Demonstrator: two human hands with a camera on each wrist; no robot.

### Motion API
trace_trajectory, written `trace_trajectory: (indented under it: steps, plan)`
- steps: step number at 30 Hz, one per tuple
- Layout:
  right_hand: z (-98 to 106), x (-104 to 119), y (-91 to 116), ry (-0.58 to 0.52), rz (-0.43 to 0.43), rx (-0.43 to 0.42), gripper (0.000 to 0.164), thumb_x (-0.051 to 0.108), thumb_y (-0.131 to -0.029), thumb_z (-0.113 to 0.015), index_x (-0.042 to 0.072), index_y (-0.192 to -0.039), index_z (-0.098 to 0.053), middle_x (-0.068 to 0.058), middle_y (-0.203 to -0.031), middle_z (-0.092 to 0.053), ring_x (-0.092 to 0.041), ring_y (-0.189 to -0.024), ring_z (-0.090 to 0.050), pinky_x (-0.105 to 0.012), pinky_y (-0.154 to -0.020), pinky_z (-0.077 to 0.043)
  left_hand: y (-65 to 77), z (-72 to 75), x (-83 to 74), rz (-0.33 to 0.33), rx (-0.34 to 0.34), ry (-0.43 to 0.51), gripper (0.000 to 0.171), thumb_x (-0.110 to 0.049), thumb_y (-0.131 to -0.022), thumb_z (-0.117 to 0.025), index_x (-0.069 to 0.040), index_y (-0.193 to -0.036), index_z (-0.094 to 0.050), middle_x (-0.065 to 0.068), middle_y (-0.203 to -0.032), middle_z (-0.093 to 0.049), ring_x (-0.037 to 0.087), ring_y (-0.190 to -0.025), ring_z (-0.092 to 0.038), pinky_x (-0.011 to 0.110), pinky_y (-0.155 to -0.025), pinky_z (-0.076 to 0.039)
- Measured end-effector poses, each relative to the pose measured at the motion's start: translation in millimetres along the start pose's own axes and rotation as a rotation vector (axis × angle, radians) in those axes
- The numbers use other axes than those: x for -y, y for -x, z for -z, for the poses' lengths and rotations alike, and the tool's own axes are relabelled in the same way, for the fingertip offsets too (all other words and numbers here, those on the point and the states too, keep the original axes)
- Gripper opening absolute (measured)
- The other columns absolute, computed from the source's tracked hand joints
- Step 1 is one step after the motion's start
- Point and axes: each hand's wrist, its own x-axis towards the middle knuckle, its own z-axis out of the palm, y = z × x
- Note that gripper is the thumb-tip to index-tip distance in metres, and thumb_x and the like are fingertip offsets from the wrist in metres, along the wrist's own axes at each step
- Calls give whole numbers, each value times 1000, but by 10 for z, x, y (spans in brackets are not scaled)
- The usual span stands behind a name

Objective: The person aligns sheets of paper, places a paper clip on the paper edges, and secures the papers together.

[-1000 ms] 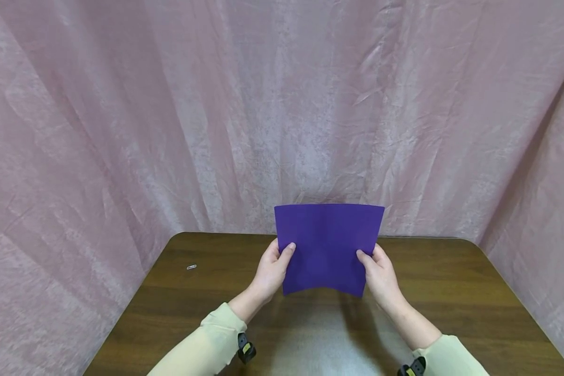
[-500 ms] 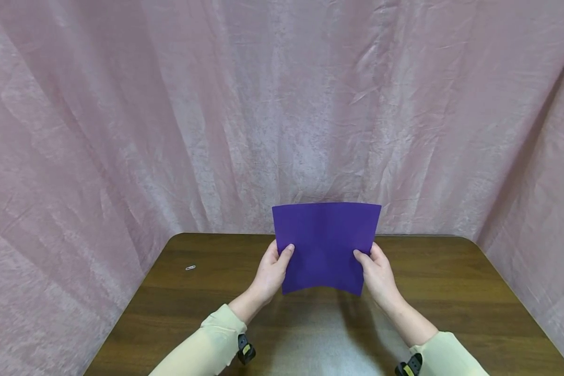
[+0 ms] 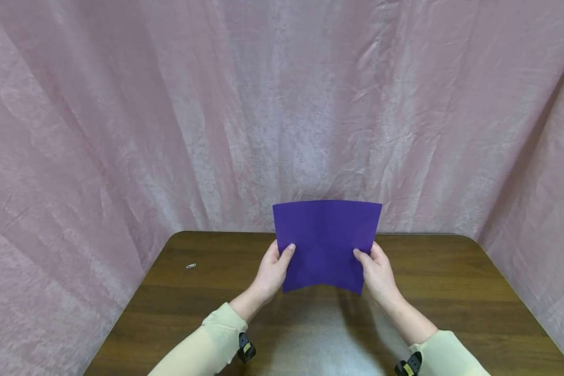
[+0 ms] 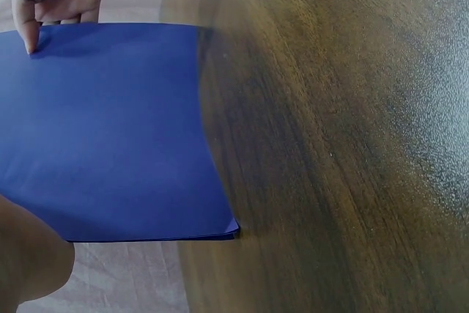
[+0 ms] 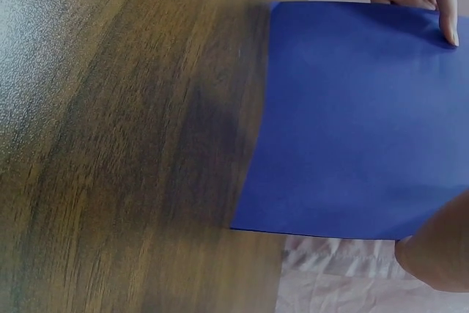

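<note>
A purple sheet of paper [image 3: 326,240], slightly bowed, is held up above the table between both hands; it looks blue in the wrist views. My left hand [image 3: 271,269] pinches its left edge, thumb on the near face and the other fingers behind. On the opposite edge my right hand [image 3: 379,271] grips the same way. At the lower corner in the left wrist view, the paper [image 4: 117,130] shows more than one layer edge. The fingers behind the sheet are mostly hidden in the head view.
A small paper clip [image 3: 191,266] lies on the brown wooden table [image 3: 451,292], at the far left. Pink curtains [image 3: 282,104] hang behind the table and along its sides. Light glares off the tabletop near the front.
Both hands keep the same grip on the paper. The paper has shifted very slightly left in the head view; otherwise almost nothing differs.
</note>
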Motion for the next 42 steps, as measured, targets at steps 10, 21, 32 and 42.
trace_trajectory:
  steps: [10,21,32,42]
  plan:
    - [6,-8,2,-6,5,6,31,2,-105,-49,-3,-135,-56,-7,-122,-66,-10,-105,-64,-35,-95,-52,5,5,16,0,-11,-8,34,-26,-109,-52,-3,-135,-52,16,-121,-67,32,-108,-67,51,-94,-55]
    - [-17,-45,71,23,-4,0,31,4,-105,-48,0,-135,-56,-12,-127,-64,-10,-107,-64,-30,-92,-52,66,29,60,16,-5,-7,33,-25,-108,-55,0,-130,-54,18,-117,-69,36,-107,-68,55,-94,-54]
    - [16,-42,46,25,14,-15,31,4,-106,-48,-1,-135,-57,-13,-127,-64,-11,-107,-64,-37,-96,-52,-4,-6,79,-9,30,24,34,-25,-108,-56,1,-130,-56,21,-116,-69,40,-105,-68,60,-92,-53]
    - [-19,-53,49,15,10,-8,31,6,-107,-48,0,-136,-56,-13,-130,-63,-10,-108,-65,-35,-97,-52,11,2,92,-10,-14,7,33,-25,-107,-57,1,-127,-58,19,-114,-71,37,-104,-69,57,-91,-54]
